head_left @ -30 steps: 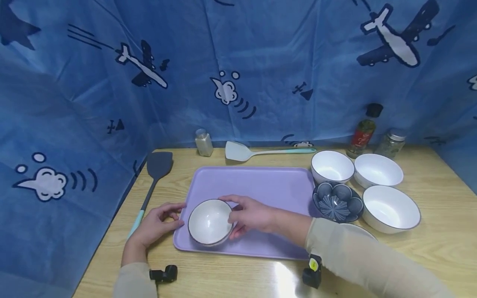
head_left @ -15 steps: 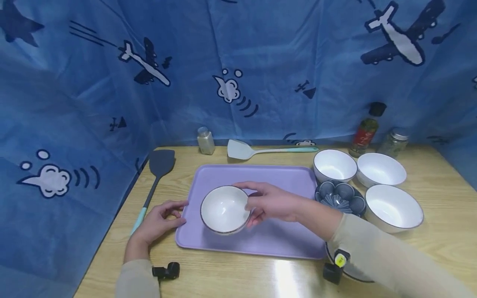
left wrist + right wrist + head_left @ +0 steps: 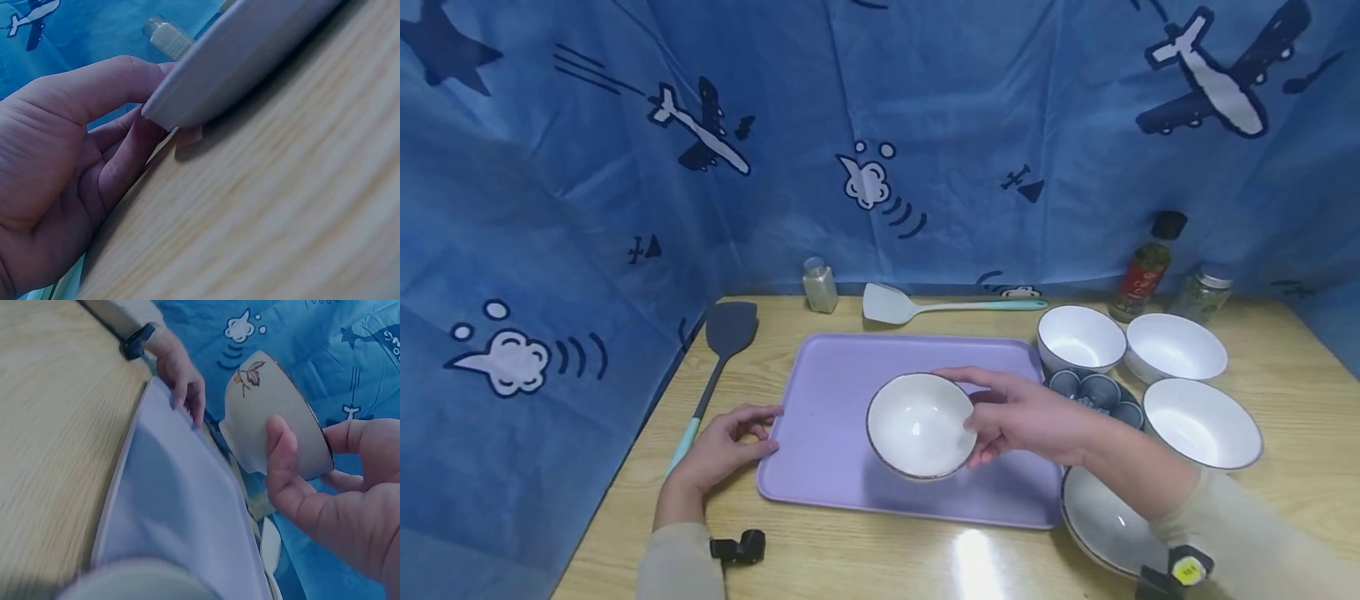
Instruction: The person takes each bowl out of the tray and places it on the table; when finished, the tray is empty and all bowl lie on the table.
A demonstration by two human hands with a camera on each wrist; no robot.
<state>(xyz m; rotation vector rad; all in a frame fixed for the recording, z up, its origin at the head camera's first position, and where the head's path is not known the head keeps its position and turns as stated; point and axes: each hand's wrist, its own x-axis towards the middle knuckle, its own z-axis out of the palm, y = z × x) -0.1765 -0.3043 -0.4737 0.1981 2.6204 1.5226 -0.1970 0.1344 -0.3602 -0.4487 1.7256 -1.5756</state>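
Observation:
Above the lilac tray (image 3: pixel 827 417) my right hand (image 3: pixel 1022 417) holds a white bowl (image 3: pixel 917 425) by its right side, thumb at the rim. The right wrist view shows the raised bowl (image 3: pixel 269 419) tilted, its brown leaf print facing the camera. My left hand (image 3: pixel 722 450) pinches the left edge of the tray. In the left wrist view that hand (image 3: pixel 81 137) has its thumb against the tray's rim (image 3: pixel 219 69), and a fingertip shows beneath it.
Right of the tray stand white bowls (image 3: pixel 1202 425), a dark petal-shaped bowl (image 3: pixel 1097 392) and a shallow bowl (image 3: pixel 1105 525) partly under the right forearm. Spatulas lie behind (image 3: pixel 891 305) and left (image 3: pixel 730 329). A shaker (image 3: pixel 820 287), bottle (image 3: pixel 1142 275) and jar (image 3: pixel 1202 296) line the back.
My right hand has lifted the white bowl off the tray's left part and carried it rightward. The shallow bowl under the forearm shows more. The left hand stays at the tray's edge.

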